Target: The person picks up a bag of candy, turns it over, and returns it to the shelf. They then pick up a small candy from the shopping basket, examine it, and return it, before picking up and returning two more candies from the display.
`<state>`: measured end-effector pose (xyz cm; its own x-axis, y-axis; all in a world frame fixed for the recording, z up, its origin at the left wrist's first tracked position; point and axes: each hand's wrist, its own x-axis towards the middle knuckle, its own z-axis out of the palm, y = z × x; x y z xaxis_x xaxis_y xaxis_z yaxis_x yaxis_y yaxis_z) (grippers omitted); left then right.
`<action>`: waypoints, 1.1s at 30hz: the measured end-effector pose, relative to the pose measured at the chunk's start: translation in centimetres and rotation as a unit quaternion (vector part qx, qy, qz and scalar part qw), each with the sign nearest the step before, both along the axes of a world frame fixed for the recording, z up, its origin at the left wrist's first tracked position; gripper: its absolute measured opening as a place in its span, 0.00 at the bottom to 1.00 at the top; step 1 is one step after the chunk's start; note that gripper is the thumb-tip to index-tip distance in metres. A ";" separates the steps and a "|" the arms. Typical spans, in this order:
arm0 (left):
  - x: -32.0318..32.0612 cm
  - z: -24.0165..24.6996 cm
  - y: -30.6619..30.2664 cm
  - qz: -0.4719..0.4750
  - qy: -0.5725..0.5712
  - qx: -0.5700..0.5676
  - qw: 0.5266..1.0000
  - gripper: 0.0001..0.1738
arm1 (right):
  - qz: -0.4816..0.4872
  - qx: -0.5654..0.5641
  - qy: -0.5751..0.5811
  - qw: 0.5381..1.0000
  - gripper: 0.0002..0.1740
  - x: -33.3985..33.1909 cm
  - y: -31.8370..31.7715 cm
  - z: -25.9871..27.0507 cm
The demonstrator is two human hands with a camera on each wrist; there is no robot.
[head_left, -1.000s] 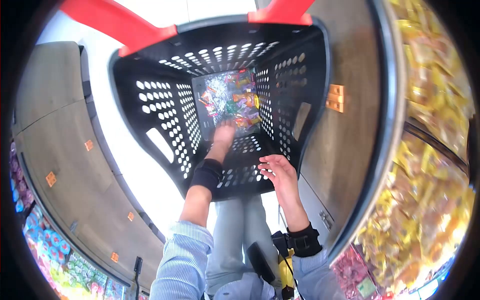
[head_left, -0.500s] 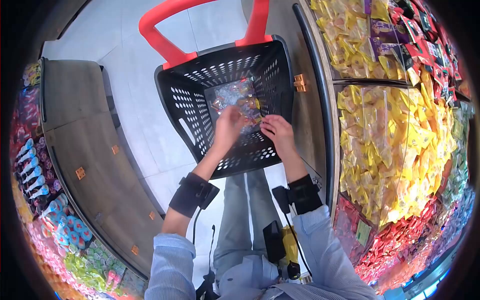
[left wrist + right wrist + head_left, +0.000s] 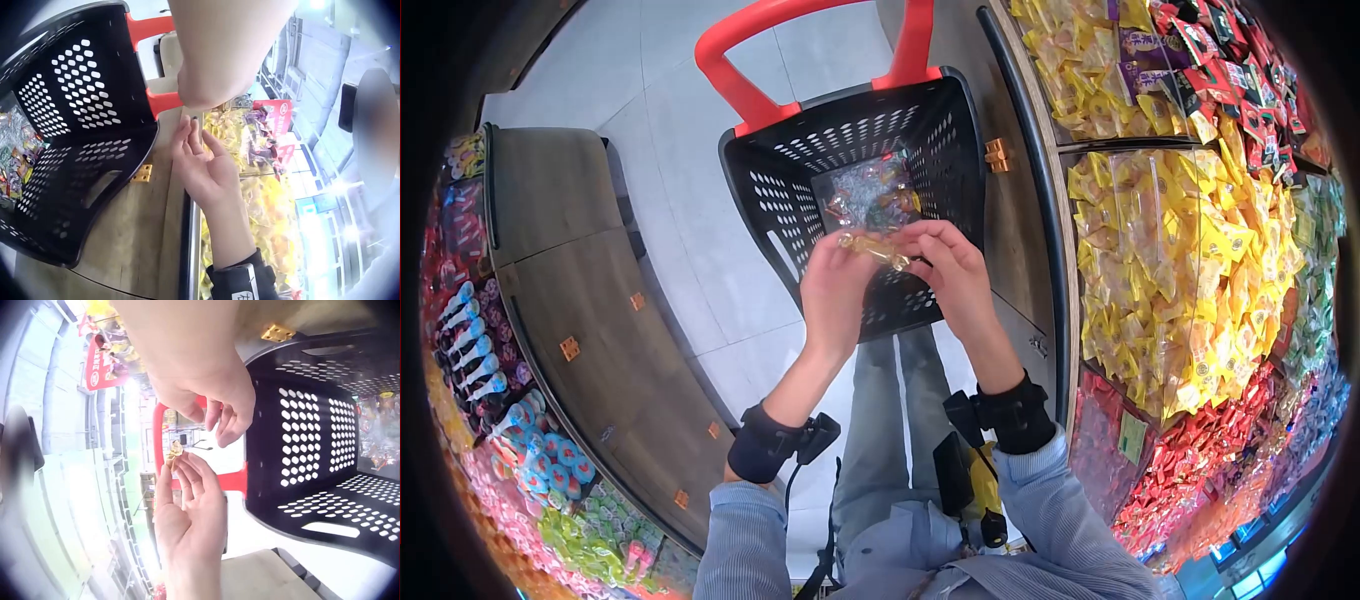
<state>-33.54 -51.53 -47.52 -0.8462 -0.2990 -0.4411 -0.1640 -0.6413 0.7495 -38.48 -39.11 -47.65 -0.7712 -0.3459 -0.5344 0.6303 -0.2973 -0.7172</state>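
Note:
Over the near side of a black shopping basket [image 3: 855,103], my left hand [image 3: 837,295] pinches a gold-wrapped candy [image 3: 875,248] between thumb and fingertips. The candy's crinkled foil end [image 3: 175,450] pokes out from the left fingertips in the right wrist view. Close by on the other side, my right hand [image 3: 952,272] has its thumb and fingers loosely bent near the candy's free end. In the left wrist view no held thing shows in the right hand [image 3: 209,172]. Deep in the basket lie several wrapped candies [image 3: 870,195], mixed colours and clear wrap.
A red handle [image 3: 740,85] stands up from the basket's far rim. Bins of yellow-wrapped sweets [image 3: 1185,270] and red-wrapped sweets [image 3: 1200,470] line the right side. A wooden cabinet [image 3: 590,330] runs along the left, with pale floor tiles [image 3: 690,190] between.
My left hand has come up out of the basket with the gold-wrapped candy. The right hand has moved in beside it. The head view has pulled back, showing more of the bins.

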 end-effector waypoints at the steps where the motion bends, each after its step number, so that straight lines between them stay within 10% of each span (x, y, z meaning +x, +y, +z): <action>1: 0.2 0.5 -0.1 -0.002 0.002 0.006 1.000 0.11 | 0.004 -0.006 0.011 1.000 0.11 0.2 -0.1 0.9; 23: 3.6 5.2 0.1 -0.175 0.195 -0.096 0.960 0.16 | 0.024 0.046 0.229 0.972 0.14 4.9 3.0 7.9; 33: 3.9 13.6 2.5 -0.242 0.211 -0.232 0.918 0.12 | 0.004 0.025 0.145 0.989 0.08 6.7 7.1 15.2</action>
<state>-29.59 -49.05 -33.92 -0.9957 0.0849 0.0367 0.0222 -0.1654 0.9860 -31.77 -32.02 -32.45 -0.8918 -0.3310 -0.3083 0.3987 -0.2533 -0.8814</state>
